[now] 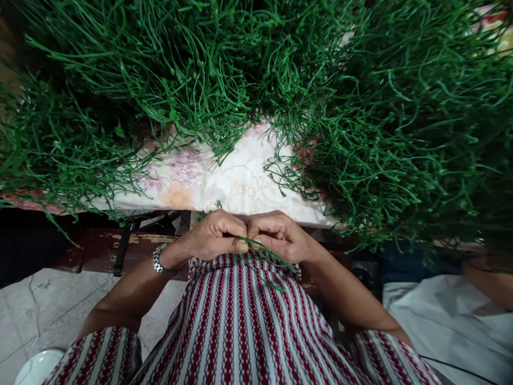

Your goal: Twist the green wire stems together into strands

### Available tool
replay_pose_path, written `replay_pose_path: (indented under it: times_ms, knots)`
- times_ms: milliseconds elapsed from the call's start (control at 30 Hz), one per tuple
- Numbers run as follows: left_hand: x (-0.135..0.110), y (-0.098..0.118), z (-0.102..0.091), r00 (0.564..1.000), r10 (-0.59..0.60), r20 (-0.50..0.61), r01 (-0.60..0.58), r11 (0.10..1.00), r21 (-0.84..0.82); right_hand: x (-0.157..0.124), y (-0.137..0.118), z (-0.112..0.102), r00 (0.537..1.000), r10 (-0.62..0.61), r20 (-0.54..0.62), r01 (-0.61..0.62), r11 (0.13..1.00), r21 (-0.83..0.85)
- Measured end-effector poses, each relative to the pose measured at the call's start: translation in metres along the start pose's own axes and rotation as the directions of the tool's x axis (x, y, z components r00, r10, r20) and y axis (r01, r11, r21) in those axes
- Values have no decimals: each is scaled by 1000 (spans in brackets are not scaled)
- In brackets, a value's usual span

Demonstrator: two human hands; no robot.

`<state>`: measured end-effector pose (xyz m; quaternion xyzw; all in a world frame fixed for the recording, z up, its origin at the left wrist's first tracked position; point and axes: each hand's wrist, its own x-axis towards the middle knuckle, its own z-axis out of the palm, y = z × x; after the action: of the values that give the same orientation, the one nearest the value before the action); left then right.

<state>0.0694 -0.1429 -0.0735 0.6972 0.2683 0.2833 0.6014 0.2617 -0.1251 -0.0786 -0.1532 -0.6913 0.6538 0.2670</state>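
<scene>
My left hand and my right hand meet at the waist of my striped clothing, just before the table edge. Both are closed, thumb against forefinger, in a pinch. Between them runs a thin green artificial plant stem, which trails out below my right hand. A small green tip shows above my left hand; whether it belongs to the same stem cannot be made out. Beyond the hands, large heaps of similar green stems cover much of the table.
A pale flowered cloth covers the table. Another heap of stems hangs over the edge at right. A person in white clothing sits close on the right. A white bowl-like object stands on the tiled floor at lower left.
</scene>
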Motion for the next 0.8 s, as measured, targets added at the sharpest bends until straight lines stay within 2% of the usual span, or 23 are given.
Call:
replay_pose_path:
  times_ms: [133, 267, 500, 567, 633, 700, 733, 800]
  knots:
    - [-2, -4, 1, 999, -34, 11, 35, 992, -121, -2, 6, 5, 997, 72, 27, -75, 985, 157]
    - [-3, -2, 3, 995, -91, 48, 99, 971, -218, -3, 7, 6, 993, 105, 60, -115, 971, 210]
    - [-8, -3, 4, 971, -174, 164, 208, 953, -220, -1, 0, 4, 989, 41, 141, -55, 993, 103]
    - [-10, 1, 1, 973, -167, 158, 204, 943, -262, -3, -3, 3, 985, 15, 173, -33, 995, 99]
    - [-11, 7, -3, 984, -155, 92, 175, 946, -272, -5, -7, 0, 982, 9, 191, -27, 995, 92]
    - [-10, 13, -7, 989, -148, 20, 149, 974, -173, -6, -12, -4, 994, 31, 102, -40, 996, 82]
    - [-9, 15, -8, 989, -150, -3, 149, 984, -93, -5, -14, -7, 999, 46, 1, -46, 996, 78]
    - [-5, 18, -8, 991, -134, -19, 135, 988, 70, -2, -19, -10, 974, 55, -221, -45, 998, 47]
